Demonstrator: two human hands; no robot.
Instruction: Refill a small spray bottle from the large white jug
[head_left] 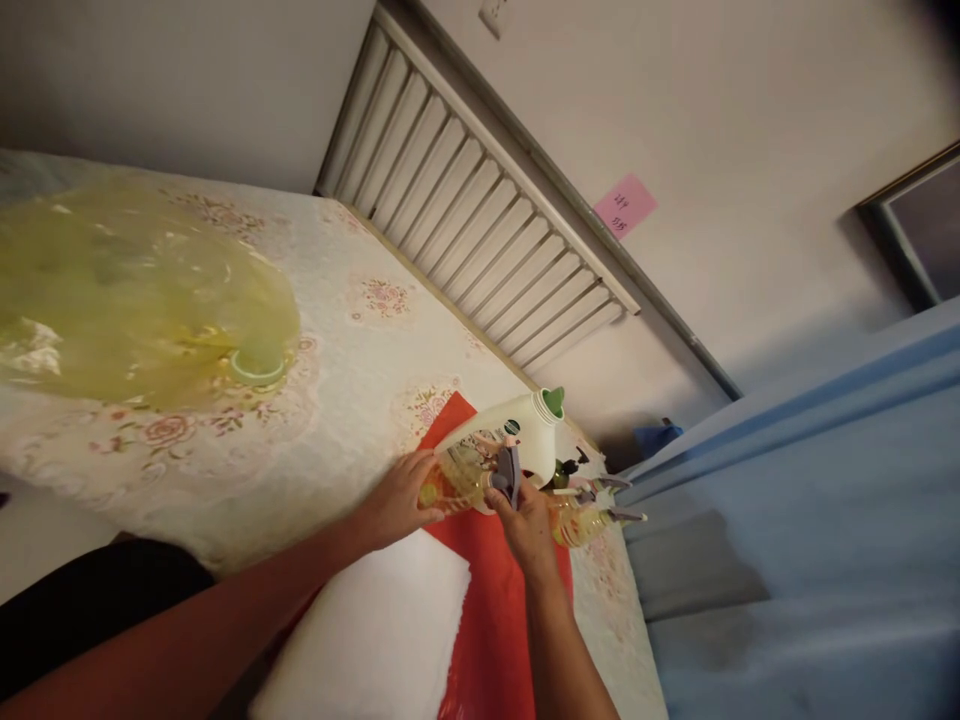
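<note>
Currently both hands are working on one small bottle (454, 482) of yellow liquid, held sideways over the red sheet (487, 610). The left hand (397, 502) is closing around its base end. The right hand (529, 527) is pinching the grey spray head (508, 472), which is sitting at the neck. Whether the head is on tight, I cannot tell. More spray bottles (592, 518) are lying just beside, apparently untouched.

Spray bottle (452, 484) — half hidden, blurred
</note>
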